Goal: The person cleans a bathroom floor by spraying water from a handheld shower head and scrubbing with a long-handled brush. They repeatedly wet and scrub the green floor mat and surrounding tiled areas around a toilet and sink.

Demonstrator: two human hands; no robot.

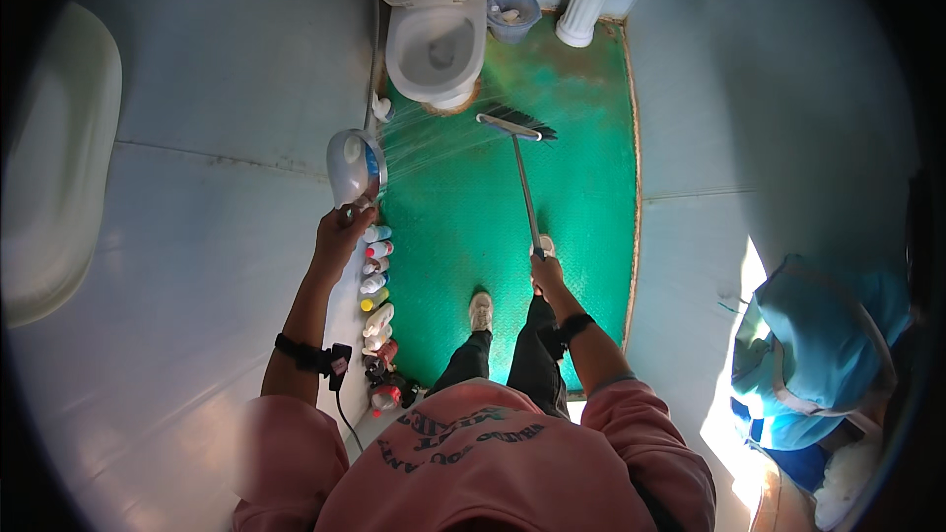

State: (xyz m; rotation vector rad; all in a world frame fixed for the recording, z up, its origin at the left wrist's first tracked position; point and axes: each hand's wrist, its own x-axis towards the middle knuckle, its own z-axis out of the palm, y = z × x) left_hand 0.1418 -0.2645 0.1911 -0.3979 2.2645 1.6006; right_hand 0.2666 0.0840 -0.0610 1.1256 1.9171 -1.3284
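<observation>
My left hand (346,230) is closed around the handle of a hand shower head (350,162), held out to the left. Thin jets of water spray from it towards the right, over the green floor (458,214). In my right hand (547,273) is the grey handle of a broom (526,188). Its head, with dark bristles, lies on the floor in front of the toilet (436,52), turned slightly. The toilet's lid is raised.
Several bottles (377,283) stand in a row along the left wall. Behind the toilet's right side is a small blue bin (513,18), beside the white pedestal of a washbasin (585,11). A white tub (63,162) is at far left, a light-blue cloth bag (824,347) at right.
</observation>
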